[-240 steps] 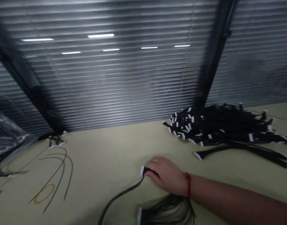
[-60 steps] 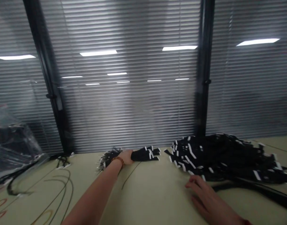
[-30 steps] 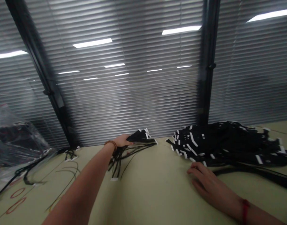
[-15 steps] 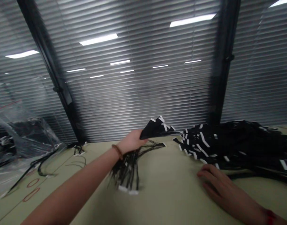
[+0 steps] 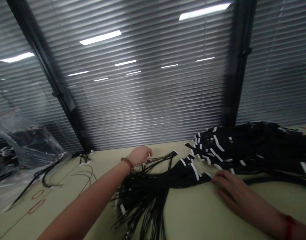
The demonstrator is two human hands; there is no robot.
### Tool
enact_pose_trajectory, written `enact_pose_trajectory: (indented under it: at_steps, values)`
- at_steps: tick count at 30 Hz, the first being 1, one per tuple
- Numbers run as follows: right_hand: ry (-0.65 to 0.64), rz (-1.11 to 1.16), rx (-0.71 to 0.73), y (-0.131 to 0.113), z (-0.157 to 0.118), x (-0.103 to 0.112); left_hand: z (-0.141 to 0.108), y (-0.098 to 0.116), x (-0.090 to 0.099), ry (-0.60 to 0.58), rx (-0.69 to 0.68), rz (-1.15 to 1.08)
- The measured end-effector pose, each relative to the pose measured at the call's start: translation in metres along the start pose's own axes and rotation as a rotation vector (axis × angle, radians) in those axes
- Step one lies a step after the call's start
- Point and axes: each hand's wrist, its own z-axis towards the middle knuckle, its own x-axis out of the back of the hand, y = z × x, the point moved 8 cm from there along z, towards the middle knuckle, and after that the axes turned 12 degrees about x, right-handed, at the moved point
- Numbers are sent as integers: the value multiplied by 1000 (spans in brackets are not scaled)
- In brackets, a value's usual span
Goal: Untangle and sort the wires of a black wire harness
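Note:
A bundle of black cables with white tags lies on the table, its loose wire ends fanned toward me at the left. Just behind it is my left hand, fingers loosely curved and partly hidden, with nothing visible in it. Close by, a few thin black cables run to a white-tipped end. My right hand rests low over the table, thumb apart from the fingers. Its fingertips are at the bundle's tagged right end; whether they touch it I cannot tell.
A large heap of black cables with white tags lies along the back right. At the left are a clear plastic bag holding dark items, loose cables and red rubber bands. Window blinds rise behind the table.
The black cable bundle was raised in my left hand; now it lies on the table, released, with its tagged end nearer my right hand. The right hand has barely moved.

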Motion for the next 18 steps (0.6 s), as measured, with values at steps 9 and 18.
enact_pose_trajectory:
  at_steps: [9, 18]
  values:
    - [53, -45, 44, 3, -3, 0, 14, -37, -35, 21, 80, 17]
    - [103, -91, 105, 13, -4, -5, 10, -51, -23, 88, 281, 35]
